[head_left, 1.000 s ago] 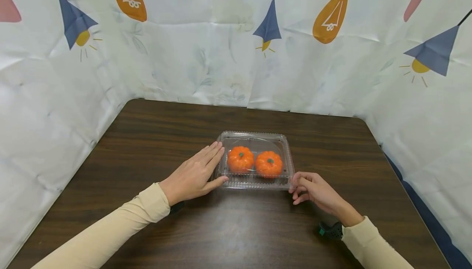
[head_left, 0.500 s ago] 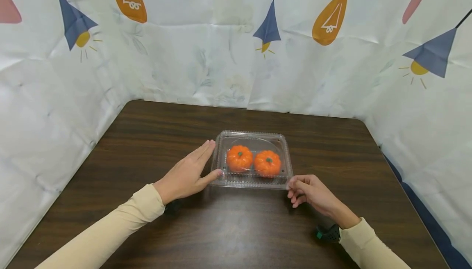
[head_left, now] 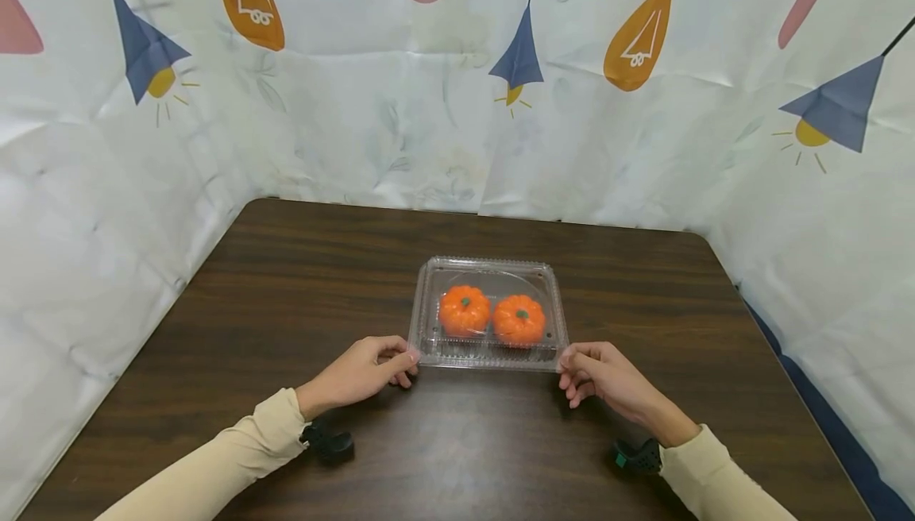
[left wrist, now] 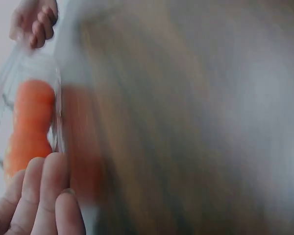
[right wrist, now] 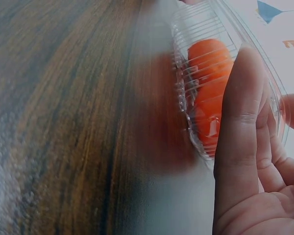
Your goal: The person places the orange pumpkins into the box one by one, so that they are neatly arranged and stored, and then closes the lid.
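A clear plastic clamshell container (head_left: 493, 268) lies on the dark table, its lid closed over two small orange pumpkins (head_left: 465, 311) with green stems. My left hand (head_left: 360, 374) pinches the near left corner of its rim between thumb and curled fingers. At the near right corner, my right hand (head_left: 608, 382) pinches the rim, thumb on one side and fingers on the other. The right wrist view shows the ribbed side wall (right wrist: 198, 22) of the container beside my fingers. Blurred in the left wrist view, the pumpkins (left wrist: 33, 110) show behind the clear plastic.
The dark wood-grain table (head_left: 457, 457) has rounded far corners. White cloth (head_left: 443, 140) printed with lamps and bulbs hangs around its back and sides. A dark wrist device (head_left: 329, 443) sits at my left cuff, and another (head_left: 638, 456) at my right cuff.
My left hand has moved from flat along the container's left side toward me, and its fingers have curled onto the near left corner. My right hand keeps its pinch.
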Motion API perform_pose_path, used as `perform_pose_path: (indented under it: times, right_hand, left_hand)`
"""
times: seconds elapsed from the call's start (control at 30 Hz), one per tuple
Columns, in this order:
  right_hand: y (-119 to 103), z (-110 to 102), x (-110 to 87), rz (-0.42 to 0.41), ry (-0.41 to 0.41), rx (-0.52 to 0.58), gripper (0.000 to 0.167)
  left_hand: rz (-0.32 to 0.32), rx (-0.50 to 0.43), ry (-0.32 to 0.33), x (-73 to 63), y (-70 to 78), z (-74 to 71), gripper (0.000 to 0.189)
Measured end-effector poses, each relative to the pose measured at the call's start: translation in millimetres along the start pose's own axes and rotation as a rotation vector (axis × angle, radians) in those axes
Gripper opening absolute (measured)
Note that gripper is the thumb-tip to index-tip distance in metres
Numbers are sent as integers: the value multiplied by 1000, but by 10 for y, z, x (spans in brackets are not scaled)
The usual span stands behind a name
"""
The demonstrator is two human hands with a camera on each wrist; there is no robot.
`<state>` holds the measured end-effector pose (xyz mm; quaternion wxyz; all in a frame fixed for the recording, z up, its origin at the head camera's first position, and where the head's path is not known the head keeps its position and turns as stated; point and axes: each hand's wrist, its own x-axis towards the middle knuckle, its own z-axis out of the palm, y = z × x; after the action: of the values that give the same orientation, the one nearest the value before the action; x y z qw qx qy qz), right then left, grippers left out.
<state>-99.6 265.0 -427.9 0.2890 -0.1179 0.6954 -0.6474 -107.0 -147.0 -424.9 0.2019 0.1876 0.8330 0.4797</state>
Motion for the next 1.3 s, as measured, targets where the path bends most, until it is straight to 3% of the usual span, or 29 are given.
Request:
perform_pose_path:
  times: [0.13, 0.27, 0.43, 0.7, 1.3]
  right_hand:
    - [9, 8, 2, -15, -7, 3, 31]
    - [21, 16, -4, -18, -24, 18, 31]
    - [26, 9, -6, -20, -34, 31, 30]
    - [38, 15, -14, -25, -62, 46, 29]
    - [57, 39, 14, -27, -4, 27, 24]
  left_hand:
    - [1, -171, -29, 7, -32, 93, 38]
    - [-42, -356, -34, 23, -56, 168, 40]
    - [-94, -478, -17, 47, -58, 230, 39]
    - [-159, -552, -31, 47, -78, 270, 35]
    - [-125, -536, -33, 104, -86, 261, 30]
